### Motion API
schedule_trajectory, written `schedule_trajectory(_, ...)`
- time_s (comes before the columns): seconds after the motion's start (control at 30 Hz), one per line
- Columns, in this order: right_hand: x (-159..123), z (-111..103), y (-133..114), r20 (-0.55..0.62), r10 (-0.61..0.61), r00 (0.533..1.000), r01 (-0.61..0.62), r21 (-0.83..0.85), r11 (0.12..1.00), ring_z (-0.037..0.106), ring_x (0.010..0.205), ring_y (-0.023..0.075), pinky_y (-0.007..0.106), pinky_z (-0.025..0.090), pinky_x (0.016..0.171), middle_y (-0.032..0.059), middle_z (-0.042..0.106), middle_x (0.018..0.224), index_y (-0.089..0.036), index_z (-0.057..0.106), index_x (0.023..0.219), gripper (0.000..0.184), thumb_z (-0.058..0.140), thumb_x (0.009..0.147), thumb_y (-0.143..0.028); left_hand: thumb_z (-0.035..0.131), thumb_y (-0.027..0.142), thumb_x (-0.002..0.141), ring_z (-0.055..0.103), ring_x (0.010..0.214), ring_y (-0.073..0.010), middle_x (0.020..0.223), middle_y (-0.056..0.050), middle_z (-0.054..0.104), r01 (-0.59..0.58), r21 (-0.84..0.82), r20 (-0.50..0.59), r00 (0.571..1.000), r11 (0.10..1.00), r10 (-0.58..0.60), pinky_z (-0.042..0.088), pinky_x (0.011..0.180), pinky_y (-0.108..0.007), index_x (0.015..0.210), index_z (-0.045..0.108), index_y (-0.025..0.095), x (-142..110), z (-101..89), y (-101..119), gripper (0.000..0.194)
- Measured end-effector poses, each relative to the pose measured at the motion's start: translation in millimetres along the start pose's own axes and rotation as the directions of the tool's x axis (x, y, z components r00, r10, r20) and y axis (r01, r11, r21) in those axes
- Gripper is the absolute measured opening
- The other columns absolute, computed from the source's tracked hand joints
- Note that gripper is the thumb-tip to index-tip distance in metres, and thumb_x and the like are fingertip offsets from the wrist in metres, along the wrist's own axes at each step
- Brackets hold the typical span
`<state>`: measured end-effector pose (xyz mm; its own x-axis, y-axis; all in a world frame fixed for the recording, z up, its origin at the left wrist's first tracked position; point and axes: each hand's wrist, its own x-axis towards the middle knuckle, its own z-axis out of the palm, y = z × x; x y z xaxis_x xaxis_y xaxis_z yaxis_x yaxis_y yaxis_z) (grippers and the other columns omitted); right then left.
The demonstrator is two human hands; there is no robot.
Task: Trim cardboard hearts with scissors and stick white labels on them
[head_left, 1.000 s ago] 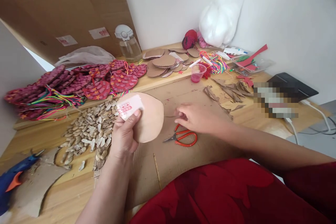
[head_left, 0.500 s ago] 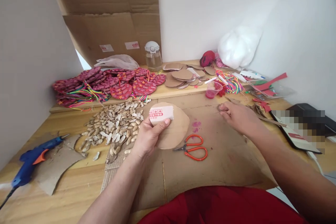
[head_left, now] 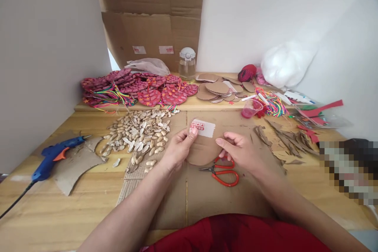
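Your right hand (head_left: 242, 153) has neared the cardboard disc (head_left: 203, 150), permitting two-handed handling; left hand (head_left: 178, 149) grasping it, right hand's hold unclear.

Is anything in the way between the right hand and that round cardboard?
Nothing visible: the right hand is at the right edge of the round cardboard, though touching is unclear. The scissors lie below, not between them.

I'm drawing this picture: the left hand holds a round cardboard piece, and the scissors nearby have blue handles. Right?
The blue is wrong: in the head view, the left hand holds a round cardboard piece, and the scissors nearby have orange-red handles.
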<state>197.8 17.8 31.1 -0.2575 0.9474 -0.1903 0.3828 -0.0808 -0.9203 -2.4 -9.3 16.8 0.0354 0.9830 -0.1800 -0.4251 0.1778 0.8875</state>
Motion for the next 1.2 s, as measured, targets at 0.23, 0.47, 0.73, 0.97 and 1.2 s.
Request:
schedule_trajectory(0.23,15,-16,16,-0.181,-0.054,0.982,0.106,0.291,0.951,0.061,0.047,0.0135,0.023,0.043,0.041,-0.0016,0.064,0.057,-0.02,0.064,0.079,0.03,0.077,0.076,-0.047,0.073,0.057,0.078,0.072,0.099,-0.0255,0.096,-0.009,0.079,-0.052,-0.027,-0.097,0.994,0.998,0.049,0.056,0.089,-0.036,0.103,0.075,0.016,12,-9.7,-4,0.047)
schedule_trajectory(0.47,-2,-23,15,-0.44,-0.662,0.607,0.617,-0.264,0.741,0.071,0.1,0.025,0.045,0.058,0.093,0.0065,0.075,0.106,-0.025,0.073,0.097,0.018,0.07,0.082,-0.016,0.072,0.046,0.082,0.074,0.092,-0.025,0.095,-0.01,0.079,0.096,-0.138,-0.247,0.96,0.986,-0.128,0.059,0.083,-0.036,0.099,0.075,0.017,13,-9.9,1,0.033)
schedule_trajectory(0.73,-6,1,18,-0.041,-0.858,0.513,0.692,-0.572,0.441,0.072,0.104,0.0197,0.035,0.059,0.097,0.0047,0.074,0.118,-0.027,0.074,0.115,0.043,0.053,0.086,-0.002,0.072,0.053,0.081,0.073,0.094,-0.026,0.111,-0.013,0.075,0.185,-0.165,-0.045,0.98,0.969,-0.195,0.059,0.083,-0.037,0.117,0.07,0.018,3,-1.0,5,0.051)
schedule_trajectory(0.97,-9,0,21,-0.044,-0.744,0.667,0.674,-0.391,0.627,0.061,0.123,0.0243,0.043,0.051,0.105,0.0076,0.066,0.129,-0.025,0.068,0.121,0.042,0.052,0.086,-0.007,0.082,0.033,0.074,0.071,0.1,-0.0239,0.116,-0.012,0.074,0.052,-0.076,0.05,0.998,0.996,-0.048,0.054,0.088,-0.034,0.12,0.064,0.015,5,-7.7,1,0.053)
schedule_trajectory(1.2,-6,5,23,0.07,-0.247,0.967,0.243,0.054,0.968,0.07,0.086,0.0178,0.029,0.059,0.068,0.0071,0.07,0.102,-0.023,0.052,0.124,0.032,0.053,0.098,-0.04,0.071,0.037,0.084,0.062,0.119,-0.0267,0.129,-0.012,0.067,-0.103,0.23,0.183,0.981,0.968,0.061,0.048,0.101,-0.036,0.127,0.06,0.016,3,-8.0,2,0.049)
